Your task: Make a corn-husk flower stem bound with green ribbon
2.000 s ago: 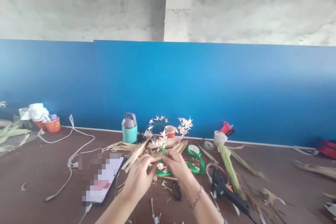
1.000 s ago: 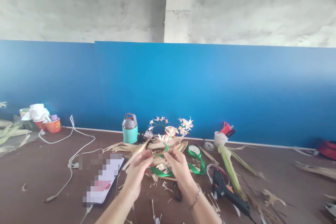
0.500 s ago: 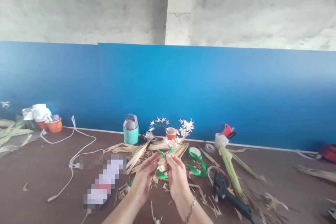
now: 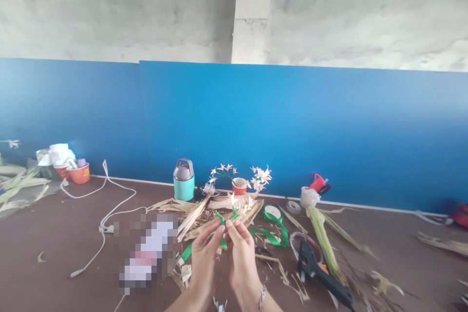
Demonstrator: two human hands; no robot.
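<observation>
My left hand [image 4: 206,246] and my right hand [image 4: 242,248] meet at the table's middle, thumbs and fingertips pinched close together. Between them they grip a green-wrapped flower stem [image 4: 220,217], with pale husk-like petals showing above the fingers. Green ribbon [image 4: 272,236] trails over the table beside my right hand, near its spool [image 4: 272,212]; more green shows below my left hand. Just beyond are pale flowers [image 4: 260,175] on stems by a red-and-white paper cup [image 4: 239,186]. The fingers hide the lower part of the stem.
Dried husks [image 4: 195,219] and scraps lie around the hands. To the right are a black glue gun [image 4: 321,273], a wire coil [image 4: 293,241] and a green stalk [image 4: 325,243]. A turquoise flask [image 4: 184,187] stands behind; a white cable [image 4: 104,219] runs along the left.
Both hands have drawn closer together, the left shifting right, and the fingertips now meet around the green-wrapped stem. The view has shifted slightly.
</observation>
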